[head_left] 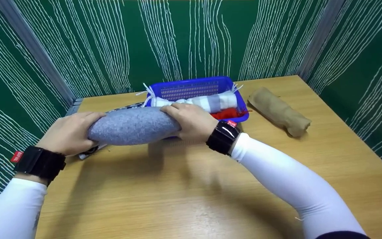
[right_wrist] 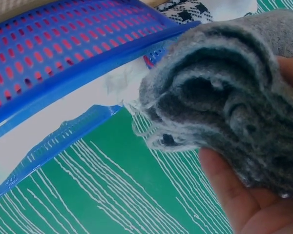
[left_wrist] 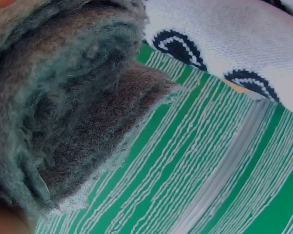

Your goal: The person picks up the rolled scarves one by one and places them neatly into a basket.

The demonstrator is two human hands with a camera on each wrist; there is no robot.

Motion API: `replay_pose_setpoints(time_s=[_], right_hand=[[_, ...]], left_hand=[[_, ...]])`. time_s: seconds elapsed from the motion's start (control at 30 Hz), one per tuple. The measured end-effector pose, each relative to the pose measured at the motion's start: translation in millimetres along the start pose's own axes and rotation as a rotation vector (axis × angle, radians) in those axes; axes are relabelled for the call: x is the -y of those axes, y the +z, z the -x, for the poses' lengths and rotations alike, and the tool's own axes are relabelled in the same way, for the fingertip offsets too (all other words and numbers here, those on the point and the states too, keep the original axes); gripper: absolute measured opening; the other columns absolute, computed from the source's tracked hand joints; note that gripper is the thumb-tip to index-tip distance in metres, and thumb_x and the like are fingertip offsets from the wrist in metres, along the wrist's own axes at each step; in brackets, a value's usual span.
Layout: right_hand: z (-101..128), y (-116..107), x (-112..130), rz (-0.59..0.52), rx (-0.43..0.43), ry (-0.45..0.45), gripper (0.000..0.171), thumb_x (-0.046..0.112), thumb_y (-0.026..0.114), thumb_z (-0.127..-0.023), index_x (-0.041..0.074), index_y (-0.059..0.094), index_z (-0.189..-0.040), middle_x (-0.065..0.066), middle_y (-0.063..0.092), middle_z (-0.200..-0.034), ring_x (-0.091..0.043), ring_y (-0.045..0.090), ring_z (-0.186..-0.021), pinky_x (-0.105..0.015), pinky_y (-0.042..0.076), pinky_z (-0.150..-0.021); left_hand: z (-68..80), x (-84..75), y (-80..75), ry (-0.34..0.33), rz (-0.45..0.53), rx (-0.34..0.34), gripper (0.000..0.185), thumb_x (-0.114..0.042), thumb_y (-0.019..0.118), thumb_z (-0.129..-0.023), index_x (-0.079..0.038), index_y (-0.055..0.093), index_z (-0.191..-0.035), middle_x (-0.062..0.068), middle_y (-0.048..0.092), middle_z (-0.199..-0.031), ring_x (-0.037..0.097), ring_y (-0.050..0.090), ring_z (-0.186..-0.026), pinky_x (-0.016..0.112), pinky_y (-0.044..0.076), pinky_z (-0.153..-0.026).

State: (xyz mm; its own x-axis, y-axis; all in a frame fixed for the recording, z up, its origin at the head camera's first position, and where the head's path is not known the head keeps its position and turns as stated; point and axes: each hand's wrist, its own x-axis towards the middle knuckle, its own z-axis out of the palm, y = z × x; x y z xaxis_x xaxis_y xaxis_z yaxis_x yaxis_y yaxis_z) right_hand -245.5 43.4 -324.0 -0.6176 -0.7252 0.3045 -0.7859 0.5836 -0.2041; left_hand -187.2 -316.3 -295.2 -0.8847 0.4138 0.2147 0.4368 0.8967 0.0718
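Both hands hold a rolled grey cloth [head_left: 133, 126] level above the wooden table [head_left: 191, 186], just in front of the blue basket [head_left: 194, 88]. The left hand [head_left: 68, 132] cups one end, its fingers curled round the roll; the right hand [head_left: 191, 121] wraps over the other end, fingers bent and clamped on the fabric. From the right wrist the roll's end [right_wrist: 224, 107] shows its folded layers, with the palm [right_wrist: 244, 204] underneath and the basket's rim close by. Inside the basket lies a striped white roll [head_left: 207, 101] above something red [head_left: 225, 113]. Under the left end of the grey roll a black-and-white patterned cloth [head_left: 90, 151] rests on the table — only partly seen. A tan rolled cloth [head_left: 279, 111] lies to the right of the basket, apart from it.
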Motion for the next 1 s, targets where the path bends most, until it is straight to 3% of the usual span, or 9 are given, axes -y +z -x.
replay_pose_setpoints(time_s=[0.23,0.57,1.0], right_hand=[[3.1,-6.7,-9.1,0.018,-0.013,0.010,0.068,0.019,0.087,-0.090,0.008,0.059,-0.151,-0.017,0.069,-0.141,-0.037,0.070,-0.128,-0.054,0.057,-0.112],[7.7,-14.8,-20.1,0.033,-0.031,0.014,0.069,0.013,0.086,-0.089,0.006,0.059,-0.152,-0.018,0.069,-0.142,-0.038,0.069,-0.131,-0.054,0.057,-0.114],[14.3,-24.9,-36.9,0.047,-0.070,0.040,0.070,0.011,0.087,-0.086,0.005,0.060,-0.150,-0.019,0.069,-0.142,-0.039,0.067,-0.132,-0.055,0.053,-0.117]], left_hand=[[-9.8,-5.4,1.3,0.033,-0.016,-0.025,0.067,-0.017,0.088,-0.081,-0.012,0.065,-0.144,0.018,0.074,-0.134,0.043,0.070,-0.123,0.071,0.054,-0.106],[-22.5,-13.2,5.6,0.021,-0.033,-0.039,0.065,-0.018,0.089,-0.082,-0.010,0.066,-0.142,0.017,0.073,-0.136,0.042,0.071,-0.125,0.068,0.055,-0.108],[-40.4,-24.0,7.9,0.067,-0.016,-0.057,0.068,-0.009,0.085,-0.078,-0.008,0.064,-0.143,0.020,0.072,-0.139,0.046,0.070,-0.125,0.070,0.056,-0.105]])
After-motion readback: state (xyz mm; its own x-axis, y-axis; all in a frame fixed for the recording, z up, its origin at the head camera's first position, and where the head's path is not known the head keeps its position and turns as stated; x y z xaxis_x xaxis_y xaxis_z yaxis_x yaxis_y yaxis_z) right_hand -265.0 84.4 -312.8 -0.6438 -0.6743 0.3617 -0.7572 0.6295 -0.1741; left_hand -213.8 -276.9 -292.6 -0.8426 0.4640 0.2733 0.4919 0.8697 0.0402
